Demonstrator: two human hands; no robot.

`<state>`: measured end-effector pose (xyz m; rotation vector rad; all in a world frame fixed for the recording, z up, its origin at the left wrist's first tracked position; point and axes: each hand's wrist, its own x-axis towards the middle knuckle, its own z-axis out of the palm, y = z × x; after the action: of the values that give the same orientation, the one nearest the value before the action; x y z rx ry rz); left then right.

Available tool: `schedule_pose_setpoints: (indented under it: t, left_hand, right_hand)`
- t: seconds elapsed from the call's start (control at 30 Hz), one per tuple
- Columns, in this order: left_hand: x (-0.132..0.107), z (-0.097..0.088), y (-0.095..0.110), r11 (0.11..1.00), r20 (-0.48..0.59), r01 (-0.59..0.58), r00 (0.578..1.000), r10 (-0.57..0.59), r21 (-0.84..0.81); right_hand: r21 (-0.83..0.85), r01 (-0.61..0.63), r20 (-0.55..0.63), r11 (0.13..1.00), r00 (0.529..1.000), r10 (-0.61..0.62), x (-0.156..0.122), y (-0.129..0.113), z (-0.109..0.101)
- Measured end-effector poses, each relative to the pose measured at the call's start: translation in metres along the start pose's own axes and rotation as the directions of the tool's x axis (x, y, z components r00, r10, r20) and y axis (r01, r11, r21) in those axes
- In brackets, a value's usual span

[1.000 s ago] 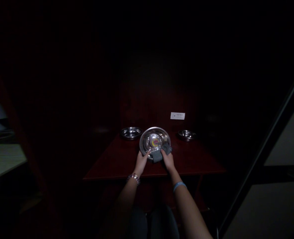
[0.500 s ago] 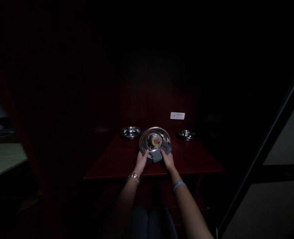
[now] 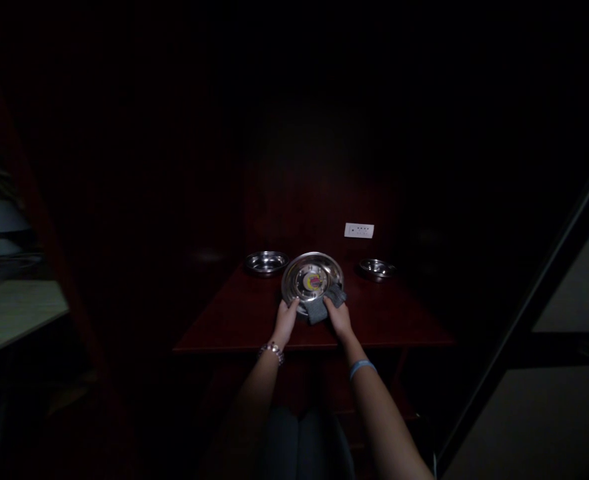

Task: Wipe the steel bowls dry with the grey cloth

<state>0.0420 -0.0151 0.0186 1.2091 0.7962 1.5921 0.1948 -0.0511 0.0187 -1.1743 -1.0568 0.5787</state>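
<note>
A round, shiny metal plate (image 3: pixel 294 273) with a yellow and red sticker at its centre is held tilted up, its inside facing me. My left hand (image 3: pixel 286 319) grips its lower left rim, thumb on top. On the lower right, my right hand (image 3: pixel 338 316) is closed on a grey cloth (image 3: pixel 317 311) folded over the rim, pinching cloth and plate together. The fingers behind the plate are hidden. Behind it to the left rests a metal basin (image 3: pixel 266 264), and to the right a smaller metal bowl (image 3: pixel 377 269).
The dark red table (image 3: pixel 234 327) stands against a wall with a white power socket (image 3: pixel 359 231). A pale tabletop (image 3: pixel 14 313) with blurred items lies at the far left. A dark-framed pale panel (image 3: pixel 569 400) is at the right. The surroundings are very dark.
The view has shifted slightly, so everything sits a little higher and further right. Both hands keep their hold on the plate and cloth.
</note>
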Motion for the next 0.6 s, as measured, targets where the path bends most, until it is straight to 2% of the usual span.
schedule_pose_setpoints:
  t: [0.23,0.6]
  left_hand:
    - [-0.0016,-0.0006,-0.0004,1.000,0.002,0.016,1.000,-0.016,-0.010]
    - [0.0011,-0.0016,-0.0023,0.999,0.006,0.023,1.000,-0.023,-0.024]
  right_hand:
    - [-0.017,-0.029,-0.009,0.999,1.000,0.029,0.0024,0.0051,0.0003]
    - [-0.051,0.004,0.000,0.999,1.000,-0.004,0.0045,0.0102,0.0001]
